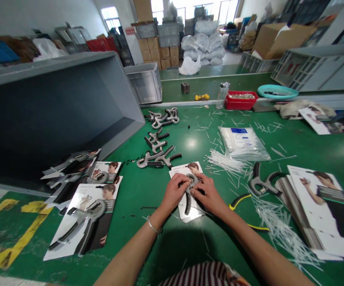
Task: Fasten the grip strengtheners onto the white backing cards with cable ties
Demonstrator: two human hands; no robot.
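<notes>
Hand grip exerciser (187, 202) lies on its printed backing card (179, 171), between both hands, on the green work mat (124, 186). Left hand (174, 192) half-closed over the grip's top, fingers pressing it. Right hand (209, 194) half-closed, fingertips against the coil end. Loose cable ties (225, 163) and yellow-handled side cutters (240, 200) just right.

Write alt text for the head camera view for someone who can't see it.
The left hand and right hand hold a grey and black spring hand grip against a printed backing card on a green workbench. Loose white cable ties, more hand grips and yellow-handled pliers lie nearby.
</notes>
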